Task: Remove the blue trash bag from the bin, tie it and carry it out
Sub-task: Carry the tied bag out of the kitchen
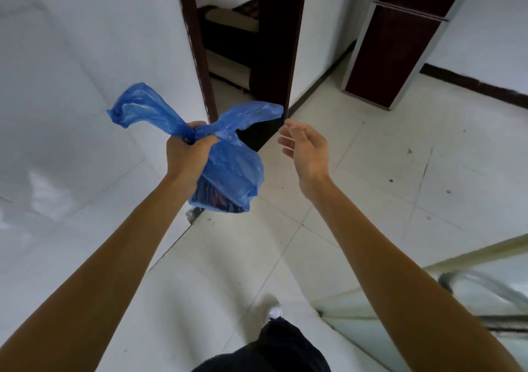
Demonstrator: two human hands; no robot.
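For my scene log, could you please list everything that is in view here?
blue trash bag: one, blue, hanging from the left grip, two loose ears sticking out above
wall: one, white, left
doorway: one, dark brown frame, top centre
cabinet: one, dark red-brown with pale edging, top right
floor: white tiles with dark specks, centre and right
skirting: dark strip, foot of the right wall
shoe: one, white, bottom centre
trousers: dark, bottom centre
left grip: one, fingers curled round the bag's gathered neck
right grip: one, open, beside the bag, holding nothing
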